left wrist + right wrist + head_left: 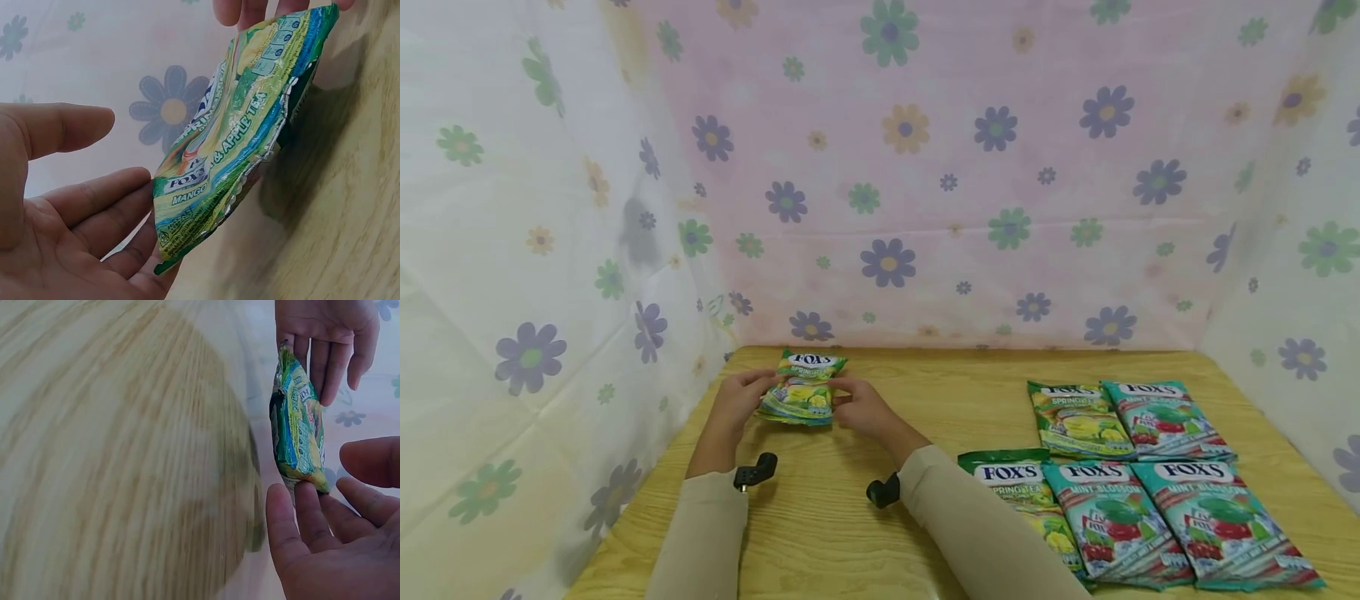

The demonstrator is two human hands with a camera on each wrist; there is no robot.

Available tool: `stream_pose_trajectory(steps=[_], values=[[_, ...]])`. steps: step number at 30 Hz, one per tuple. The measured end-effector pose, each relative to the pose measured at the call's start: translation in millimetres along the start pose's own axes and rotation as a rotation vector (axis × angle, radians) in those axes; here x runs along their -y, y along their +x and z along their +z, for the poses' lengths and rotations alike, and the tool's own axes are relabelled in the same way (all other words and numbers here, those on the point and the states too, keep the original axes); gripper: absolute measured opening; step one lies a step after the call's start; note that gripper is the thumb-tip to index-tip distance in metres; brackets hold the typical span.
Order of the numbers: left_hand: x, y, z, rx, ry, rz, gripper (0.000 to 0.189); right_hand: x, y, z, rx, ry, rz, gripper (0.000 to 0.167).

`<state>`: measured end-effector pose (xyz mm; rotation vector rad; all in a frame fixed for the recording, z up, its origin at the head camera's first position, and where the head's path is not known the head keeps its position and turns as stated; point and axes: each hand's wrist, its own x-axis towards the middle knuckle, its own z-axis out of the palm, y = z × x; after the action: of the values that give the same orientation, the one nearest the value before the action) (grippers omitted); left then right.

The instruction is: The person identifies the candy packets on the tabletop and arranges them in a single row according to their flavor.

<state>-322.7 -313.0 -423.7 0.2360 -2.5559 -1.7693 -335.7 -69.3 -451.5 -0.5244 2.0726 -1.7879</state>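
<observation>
Touching a green Fox's bag (806, 393) are both hands (733, 408) (868, 412).

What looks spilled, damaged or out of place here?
Nothing looks spilled or damaged. Only one Spring Tea packet at left is apart from the five grouped packs at right, understandably: it is held between the left hand and right hand.

A green Fox's bag (805, 393) tilts above the table (820, 517).
</observation>
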Motion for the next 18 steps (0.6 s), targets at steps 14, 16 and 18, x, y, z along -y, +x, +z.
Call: stream_pose_trajectory(steps=[14, 16, 18], values=[[8.2, 5.0, -4.4, 0.014, -0.058, -0.034, 0.056, 3.6, 2.8, 11.6, 0.027, -0.032, 0.024, 0.067], [8.3, 3.9, -5.2, 0.017, -0.064, -0.028, 0.057, 4.2, 3.4, 12.7, 0.032, -0.019, 0.026, 0.068], [8.9, 2.6, -6.4, 0.019, -0.066, -0.031, 0.058, 4.6, 4.0, 13.8, 0.039, -0.022, 0.026, 0.068]])
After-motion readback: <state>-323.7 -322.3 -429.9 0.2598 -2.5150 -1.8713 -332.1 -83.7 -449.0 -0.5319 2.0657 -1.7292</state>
